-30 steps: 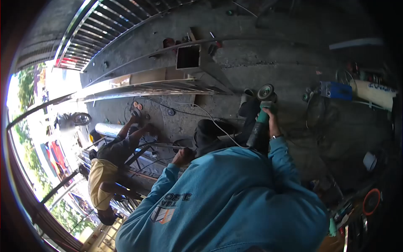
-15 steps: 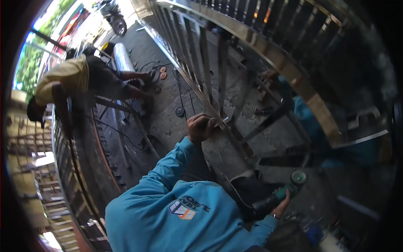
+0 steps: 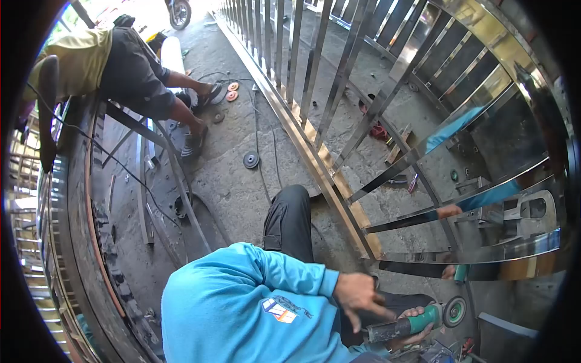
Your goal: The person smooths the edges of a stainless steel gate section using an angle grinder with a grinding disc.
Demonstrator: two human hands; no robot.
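Observation:
A green and black angle grinder with a round disc on its head lies in my right hand, whose fingers wrap around its body. My left hand is just above the grinder's rear end, fingers apart and pointing toward it, with nothing in them. Beyond both hands stands a shiny metal railing with many flat bars. Its curved end bends round to the right, and its bottom rail has brownish strips along it. Blue sleeves are mirrored in the polished bars.
At the left a person in dark shorts bends over a metal frame. Loose metal bars and a cable lie on the floor. A dark disc and orange discs rest on the concrete. A motorcycle wheel shows at the back.
My left hand has come away from the railing's lower rail and moved down right to the grinder. The grinder is turned, its disc now facing up. My head view has shifted.

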